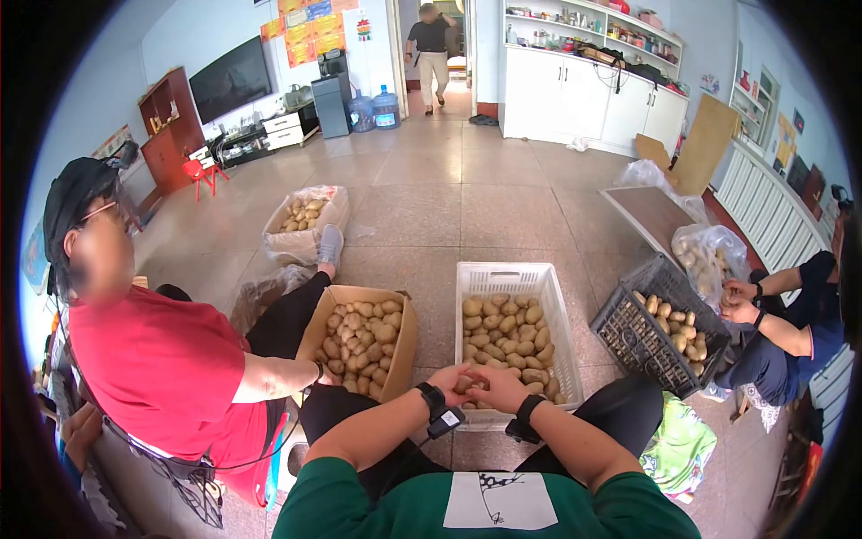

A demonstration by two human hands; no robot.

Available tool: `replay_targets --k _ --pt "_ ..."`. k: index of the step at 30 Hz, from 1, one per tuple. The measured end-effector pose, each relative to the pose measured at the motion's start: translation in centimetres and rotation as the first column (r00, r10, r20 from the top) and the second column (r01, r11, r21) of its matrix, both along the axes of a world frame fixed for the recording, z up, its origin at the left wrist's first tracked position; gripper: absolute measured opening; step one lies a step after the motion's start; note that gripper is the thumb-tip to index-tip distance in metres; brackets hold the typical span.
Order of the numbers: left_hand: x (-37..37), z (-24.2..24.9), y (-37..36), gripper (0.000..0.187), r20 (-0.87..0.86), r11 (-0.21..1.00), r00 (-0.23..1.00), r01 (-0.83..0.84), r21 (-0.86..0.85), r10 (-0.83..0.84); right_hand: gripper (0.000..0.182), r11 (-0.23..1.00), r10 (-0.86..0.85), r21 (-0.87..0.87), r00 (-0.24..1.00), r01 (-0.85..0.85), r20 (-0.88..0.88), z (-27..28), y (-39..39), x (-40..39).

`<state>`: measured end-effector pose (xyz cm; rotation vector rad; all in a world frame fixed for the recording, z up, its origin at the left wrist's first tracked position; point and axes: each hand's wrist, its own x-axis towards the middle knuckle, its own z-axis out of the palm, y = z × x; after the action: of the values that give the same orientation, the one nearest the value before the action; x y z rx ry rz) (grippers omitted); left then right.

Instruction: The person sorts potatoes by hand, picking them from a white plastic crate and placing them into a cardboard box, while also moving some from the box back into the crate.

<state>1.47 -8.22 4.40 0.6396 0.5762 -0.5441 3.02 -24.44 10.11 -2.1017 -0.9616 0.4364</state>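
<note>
My left hand (449,383) and my right hand (498,388) meet over the near edge of a white plastic crate (573,359). Their fingers curl around a potato (467,386), only partly visible between them. Many potatoes (507,328) lie in the white crate, in front of my hands. Just left of it stands a cardboard box (401,350) that also holds potatoes (362,341). Dark bands circle both my wrists.
A person in red (162,377) sits at left, one arm reaching to the box. At right, another person's hands (741,304) touch a clear bag (709,256) beside a black crate (620,337). A potato-filled, plastic-lined container (337,211) stands farther off. Someone walks in the doorway (431,54).
</note>
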Motion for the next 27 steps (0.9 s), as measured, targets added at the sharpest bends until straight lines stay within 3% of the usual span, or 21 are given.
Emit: replay_targets --k 3,5,7,9,11,14,17,21,23,25,27 --pt "0.5 -1.8 1.6 0.022 0.000 0.998 0.999 0.039 0.046 -0.039 0.038 1.000 0.009 -0.021 1.000 -0.008 0.027 -1.4 0.1 0.0" --pt "0.6 -2.3 2.5 0.016 -0.088 0.977 0.980 -0.164 0.139 0.177 0.037 0.999 0.000 -0.052 1.000 0.001 0.021 -1.8 -0.2 0.3" --pt "0.2 -1.5 3.6 0.015 -0.071 0.966 0.977 -0.186 0.181 0.201 0.037 0.996 -0.010 -0.083 1.000 0.011 0.012 -2.5 -0.6 0.6" --pt "-0.2 -1.3 4.8 0.015 -0.057 0.953 0.973 -0.205 0.222 0.223 0.033 0.994 -0.063 -0.075 0.989 0.074 0.137 -4.6 -1.2 1.6" --pt "-0.3 -2.5 6.4 0.018 -0.013 0.917 0.947 -0.307 0.256 0.320 0.033 0.994 -0.076 -0.072 0.991 0.084 0.108 -5.4 -1.9 2.1" --pt "-1.3 -3.3 8.3 0.023 -0.015 0.881 0.913 -0.390 0.267 0.408 0.033 0.967 -0.120 -0.208 0.984 0.146 0.133 -5.0 -2.6 2.2" --pt "-2.3 -3.7 10.1 0.025 -0.026 0.832 0.865 -0.472 0.293 0.500 0.035 0.967 -0.100 -0.213 0.979 0.138 0.180 -7.5 -3.4 3.0" --pt "-3.3 -4.5 12.5 0.022 -0.173 0.792 0.788 -0.525 0.312 0.590 0.038 0.933 -0.057 -0.348 0.992 0.094 0.116 -7.3 -3.5 2.7" --pt "-3.9 -4.2 13.1 0.017 -0.112 0.759 0.781 -0.546 0.356 0.614 0.038 0.921 -0.037 -0.382 0.993 0.078 0.115 -7.0 -3.3 2.5" --pt "-1.9 -14.0 17.3 0.012 -0.110 0.684 0.680 -0.691 0.234 0.725 0.028 0.930 -0.055 -0.354 0.989 0.100 0.137 -7.3 -3.4 2.3" --pt "-2.3 -14.9 18.6 0.011 -0.075 0.642 0.646 -0.727 0.243 0.760 0.033 0.923 0.010 -0.384 0.992 0.039 0.126 -7.8 -3.5 3.0"
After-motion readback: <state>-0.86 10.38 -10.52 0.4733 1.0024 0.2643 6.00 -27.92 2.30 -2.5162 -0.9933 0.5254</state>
